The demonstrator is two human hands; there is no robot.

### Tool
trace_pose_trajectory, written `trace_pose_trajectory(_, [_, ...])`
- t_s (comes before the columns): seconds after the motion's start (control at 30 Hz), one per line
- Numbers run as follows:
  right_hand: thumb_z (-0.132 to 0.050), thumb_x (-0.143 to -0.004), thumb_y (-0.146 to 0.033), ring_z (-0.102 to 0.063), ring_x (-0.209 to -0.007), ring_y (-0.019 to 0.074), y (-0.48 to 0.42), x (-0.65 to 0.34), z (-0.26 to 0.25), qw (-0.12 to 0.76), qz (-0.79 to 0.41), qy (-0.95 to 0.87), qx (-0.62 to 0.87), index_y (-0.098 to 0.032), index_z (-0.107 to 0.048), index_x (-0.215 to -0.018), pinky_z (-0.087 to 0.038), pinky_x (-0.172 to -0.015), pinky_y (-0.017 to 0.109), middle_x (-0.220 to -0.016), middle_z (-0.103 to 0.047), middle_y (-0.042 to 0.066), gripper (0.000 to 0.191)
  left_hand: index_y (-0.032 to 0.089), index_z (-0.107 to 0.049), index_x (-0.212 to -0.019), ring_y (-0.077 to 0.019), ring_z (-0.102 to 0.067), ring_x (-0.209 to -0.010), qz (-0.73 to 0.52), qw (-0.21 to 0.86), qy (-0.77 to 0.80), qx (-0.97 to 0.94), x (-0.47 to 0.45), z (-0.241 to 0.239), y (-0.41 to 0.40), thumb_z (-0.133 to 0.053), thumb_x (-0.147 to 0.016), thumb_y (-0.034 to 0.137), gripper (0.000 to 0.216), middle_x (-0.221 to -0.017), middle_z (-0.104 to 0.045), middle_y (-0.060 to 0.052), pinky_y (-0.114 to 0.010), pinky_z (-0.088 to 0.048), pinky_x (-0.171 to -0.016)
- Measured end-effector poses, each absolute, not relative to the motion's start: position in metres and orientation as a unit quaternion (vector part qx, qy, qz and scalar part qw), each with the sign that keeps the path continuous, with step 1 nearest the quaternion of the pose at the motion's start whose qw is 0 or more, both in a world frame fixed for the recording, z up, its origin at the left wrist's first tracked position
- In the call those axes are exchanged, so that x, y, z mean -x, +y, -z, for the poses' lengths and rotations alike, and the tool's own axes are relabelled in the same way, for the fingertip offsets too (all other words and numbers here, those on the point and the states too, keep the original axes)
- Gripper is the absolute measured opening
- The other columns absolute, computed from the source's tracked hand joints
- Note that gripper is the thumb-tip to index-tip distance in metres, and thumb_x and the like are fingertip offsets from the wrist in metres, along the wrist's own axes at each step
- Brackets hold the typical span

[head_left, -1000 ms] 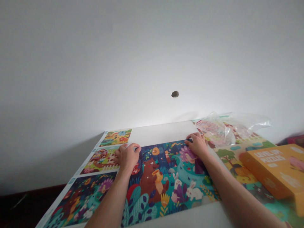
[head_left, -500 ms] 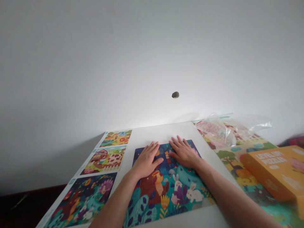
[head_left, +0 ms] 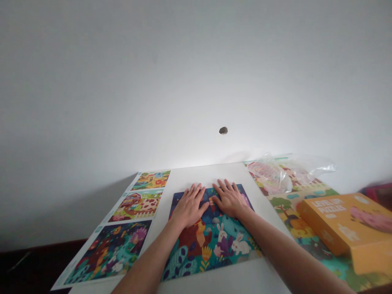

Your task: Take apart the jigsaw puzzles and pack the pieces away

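Observation:
An assembled, colourful forest jigsaw puzzle (head_left: 214, 245) with a bear and white rabbits lies on the white table (head_left: 199, 173). My left hand (head_left: 190, 206) lies flat on the puzzle's far left part, fingers stretched out. Beside it, my right hand (head_left: 229, 198) rests flat on the far middle of the puzzle, fingers spread. Both hands hold nothing. The thumbs nearly touch each other.
A printed picture sheet (head_left: 122, 228) with three scenes lies to the left. To the right is another large picture sheet (head_left: 290, 204), with a clear plastic bag (head_left: 281, 171) at its far end and an orange puzzle box (head_left: 346, 224) near the table's right edge. A white wall stands right behind.
My hands left the puzzle's far corners, came together at its far middle and now lie flat and open. The puzzle sits slightly nearer and squarer than a second ago.

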State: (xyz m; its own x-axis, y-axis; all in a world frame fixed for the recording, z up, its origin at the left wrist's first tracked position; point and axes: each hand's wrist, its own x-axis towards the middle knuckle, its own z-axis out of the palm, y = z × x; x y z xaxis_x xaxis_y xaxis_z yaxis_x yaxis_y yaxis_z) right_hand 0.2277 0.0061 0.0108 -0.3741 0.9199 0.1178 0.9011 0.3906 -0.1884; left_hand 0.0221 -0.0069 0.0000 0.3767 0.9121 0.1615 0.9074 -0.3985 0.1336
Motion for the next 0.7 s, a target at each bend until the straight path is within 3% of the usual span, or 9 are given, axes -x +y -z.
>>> trace_pose_trajectory(0.2, [-0.019,-0.097,-0.053,-0.012,-0.143,0.0322,-0.011,-0.215,-0.001,0.128,-0.025,-0.760,0.636,-0.028,-0.031,-0.147,-0.006,-0.111,0.056,-0.157,-0.020,0.006,0.057,0.025,-0.035,-0.145,-0.0276,-0.019,-0.143,-0.114,-0.007,0.564,-0.818,-0.024,-0.002,-0.010,-0.034,-0.091,0.057,0.063,-0.155,-0.027,-0.004,-0.045,-0.016,-0.116])
trace_pose_trajectory(0.43, [-0.022,-0.085,-0.074,-0.013,-0.142,0.0366,-0.054,-0.234,0.002,0.129,-0.022,-0.766,0.629,-0.032,-0.028,-0.147,-0.005,-0.108,0.062,-0.156,-0.021,0.006,0.075,0.026,-0.041,-0.142,-0.0266,-0.024,-0.142,-0.137,-0.005,0.569,-0.810,-0.018,-0.002,-0.012,-0.039,-0.090,0.055,0.060,-0.152,-0.033,-0.004,-0.045,-0.021,-0.115])
trace_pose_trajectory(0.6, [-0.024,-0.084,-0.075,-0.012,-0.142,0.0364,-0.066,-0.244,-0.002,0.126,-0.025,-0.753,0.645,-0.031,-0.029,-0.147,-0.005,-0.109,0.061,-0.157,-0.019,0.006,0.076,0.022,-0.056,-0.130,-0.0222,-0.031,-0.139,-0.167,-0.028,0.579,-0.797,-0.020,-0.003,-0.017,-0.036,-0.093,0.038,0.045,-0.146,-0.044,-0.003,-0.038,-0.026,-0.115])
trace_pose_trajectory(0.7, [-0.024,-0.085,-0.074,-0.011,-0.143,0.0364,-0.066,-0.242,-0.005,0.121,-0.027,-0.750,0.649,-0.030,-0.029,-0.147,-0.005,-0.109,0.061,-0.157,-0.019,0.007,0.076,0.020,-0.054,-0.132,-0.0242,-0.033,-0.138,-0.148,-0.035,0.613,-0.775,-0.026,0.000,-0.022,-0.030,-0.095,0.032,0.046,-0.144,-0.047,-0.005,-0.043,-0.028,-0.113])
